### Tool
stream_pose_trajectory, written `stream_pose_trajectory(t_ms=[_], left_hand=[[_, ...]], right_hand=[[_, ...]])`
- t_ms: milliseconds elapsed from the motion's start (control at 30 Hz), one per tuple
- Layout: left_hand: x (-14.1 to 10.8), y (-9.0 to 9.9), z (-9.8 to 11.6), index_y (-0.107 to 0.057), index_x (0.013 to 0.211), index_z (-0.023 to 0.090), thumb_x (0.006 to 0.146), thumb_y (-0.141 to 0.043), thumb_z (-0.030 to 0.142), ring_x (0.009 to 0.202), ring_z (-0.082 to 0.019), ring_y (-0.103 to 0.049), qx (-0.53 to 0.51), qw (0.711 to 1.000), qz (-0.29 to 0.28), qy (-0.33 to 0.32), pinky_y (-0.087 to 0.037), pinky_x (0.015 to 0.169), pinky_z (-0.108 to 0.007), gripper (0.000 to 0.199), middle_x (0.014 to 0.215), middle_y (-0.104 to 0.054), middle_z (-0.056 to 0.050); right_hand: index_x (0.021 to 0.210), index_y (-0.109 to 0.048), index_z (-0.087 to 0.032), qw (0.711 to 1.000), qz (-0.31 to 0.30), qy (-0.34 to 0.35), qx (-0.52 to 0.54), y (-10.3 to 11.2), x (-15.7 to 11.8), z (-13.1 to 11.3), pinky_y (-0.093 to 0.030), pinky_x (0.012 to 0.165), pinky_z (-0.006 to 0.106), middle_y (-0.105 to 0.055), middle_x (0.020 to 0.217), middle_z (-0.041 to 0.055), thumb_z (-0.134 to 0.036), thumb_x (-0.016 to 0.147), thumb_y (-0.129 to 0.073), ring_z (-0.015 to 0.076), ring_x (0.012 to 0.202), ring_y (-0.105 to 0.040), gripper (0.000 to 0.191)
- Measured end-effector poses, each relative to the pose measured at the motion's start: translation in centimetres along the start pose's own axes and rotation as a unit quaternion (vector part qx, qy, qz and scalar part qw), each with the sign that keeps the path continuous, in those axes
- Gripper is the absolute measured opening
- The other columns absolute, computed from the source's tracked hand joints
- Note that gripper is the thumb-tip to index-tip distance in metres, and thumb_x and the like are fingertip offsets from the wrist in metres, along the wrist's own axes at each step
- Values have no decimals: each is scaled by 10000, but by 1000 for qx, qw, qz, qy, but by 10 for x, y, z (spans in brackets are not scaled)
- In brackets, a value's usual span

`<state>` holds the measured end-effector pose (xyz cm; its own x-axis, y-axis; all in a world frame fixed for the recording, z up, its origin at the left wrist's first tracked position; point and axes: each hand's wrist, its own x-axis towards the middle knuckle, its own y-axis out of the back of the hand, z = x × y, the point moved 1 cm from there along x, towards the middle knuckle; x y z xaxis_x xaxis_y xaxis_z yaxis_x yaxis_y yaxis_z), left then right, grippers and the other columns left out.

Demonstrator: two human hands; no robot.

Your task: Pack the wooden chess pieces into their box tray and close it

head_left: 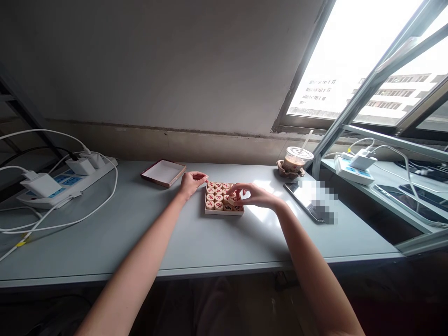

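- Between the two hands, on the middle of the desk (245, 242), sits a shallow open box (224, 212) of round pieces (219, 205) marked with characters, mostly red.
- At the box's far left corner is the left hand (192, 184), its thumb and fingertips drawn together; whether anything is pinched there, I cannot tell.
- Over the box's right side reaches the right hand (257, 193), fingers curved down and thumb below them, at a piece near the near right corner; I cannot tell whether that piece is gripped or only touched.
- Left of the box and beyond the left hand, a lid (164, 172) lies with its pale inside up.
- Far right of the box, a drink cup (293, 162) with a straw stands in a brown holder (285, 173).
- Nearer on the right lies a phone (306, 200), partly blurred out.
- At the far left, a power strip (65, 182) carries white plugs and cables.
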<state>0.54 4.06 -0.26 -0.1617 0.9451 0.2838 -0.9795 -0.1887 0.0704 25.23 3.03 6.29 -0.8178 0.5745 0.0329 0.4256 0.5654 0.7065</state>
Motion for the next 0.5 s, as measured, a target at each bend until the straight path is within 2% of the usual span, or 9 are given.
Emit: stream_pose_trajectory(t_ms=[167,500], left_hand=[[-1,0,1,-665,731,126,598,-742,451,719,-186,-634,-3,1000,-11,-6,-506,803,-375,359,702,-681,-77],[1,-1,-1,-678,702,122,525,-792,446,716,-206,-649,-10,1000,-12,12,-509,794,-380,387,702,-688,-86]], right_hand=[[1044,-643,-206,1000,-12,-1,-2,-2,0,-1,-444,751,278,-636,1056,41,-440,752,-623,168,842,-545,375],[1104,-622,-228,999,-23,9,24,-5,0,-4,-448,732,258,-617,1046,36,-356,767,-613,159,840,-552,361]])
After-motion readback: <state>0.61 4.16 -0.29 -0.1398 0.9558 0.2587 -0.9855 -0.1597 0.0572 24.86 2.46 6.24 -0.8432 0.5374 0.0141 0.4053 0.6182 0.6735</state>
